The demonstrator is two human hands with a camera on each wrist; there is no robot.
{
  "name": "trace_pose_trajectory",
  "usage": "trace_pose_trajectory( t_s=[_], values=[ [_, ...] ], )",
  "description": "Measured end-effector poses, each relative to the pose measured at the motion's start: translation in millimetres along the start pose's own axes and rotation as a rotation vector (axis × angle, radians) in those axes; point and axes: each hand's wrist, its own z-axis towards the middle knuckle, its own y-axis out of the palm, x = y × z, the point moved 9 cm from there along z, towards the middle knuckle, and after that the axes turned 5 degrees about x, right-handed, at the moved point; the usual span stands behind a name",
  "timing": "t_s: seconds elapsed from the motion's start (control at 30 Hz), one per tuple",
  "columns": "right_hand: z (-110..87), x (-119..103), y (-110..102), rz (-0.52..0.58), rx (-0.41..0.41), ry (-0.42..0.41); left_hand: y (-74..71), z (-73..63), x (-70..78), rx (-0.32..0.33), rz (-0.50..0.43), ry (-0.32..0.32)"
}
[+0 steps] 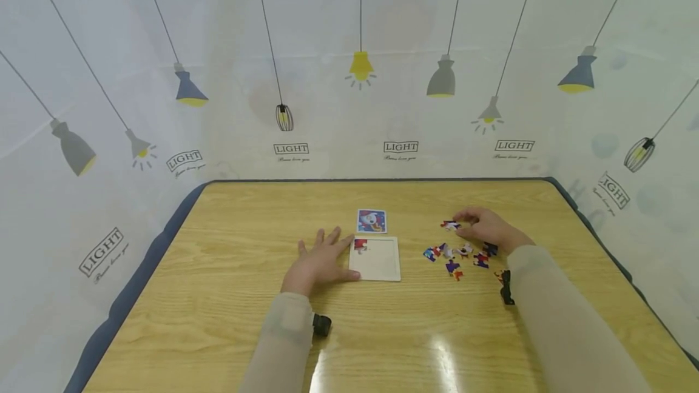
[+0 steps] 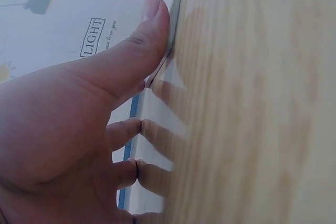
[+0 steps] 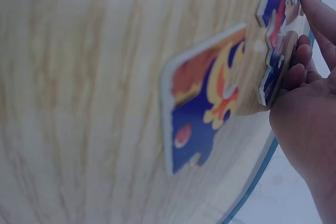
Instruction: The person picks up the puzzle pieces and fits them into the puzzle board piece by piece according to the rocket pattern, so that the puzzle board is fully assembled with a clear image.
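My left hand (image 1: pixel 322 262) lies with spread fingers on the table, its thumb touching the lower left edge of a white puzzle tray (image 1: pixel 379 265). One red-and-white puzzle piece (image 1: pixel 361 244) sits in the tray's upper left corner. To the right, my right hand (image 1: pixel 488 227) pinches a puzzle piece (image 1: pixel 449 225) between thumb and index finger, at the far side of the loose pieces. Below that hand lie several other puzzle pieces (image 1: pixel 431 253). In the right wrist view, a blue, orange and yellow corner piece (image 3: pixel 205 103) lies near the camera, apart from the fingers.
A small square picture card (image 1: pixel 372 221) with a white cartoon figure lies just behind the tray. The wooden table (image 1: pixel 235 247) has a dark edge and a white curtain (image 1: pixel 327 83) printed with lamps behind it. Black wrist cameras (image 1: pixel 322 325) sit at both sleeves.
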Motion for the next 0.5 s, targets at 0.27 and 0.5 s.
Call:
trace_pose_trajectory(
  t_s=[0.27, 0.5],
  values=[
    [3.0, 1.5, -0.4, -0.019, 0.016, -0.013, -1.5, -2.1, 1.1, -0.004, 0.01, -0.006],
    [2.5, 2.7, -0.3, -0.008, 0.03, -0.021, -0.5, -1.8, 0.6, 0.001, 0.03, -0.003]
  ],
)
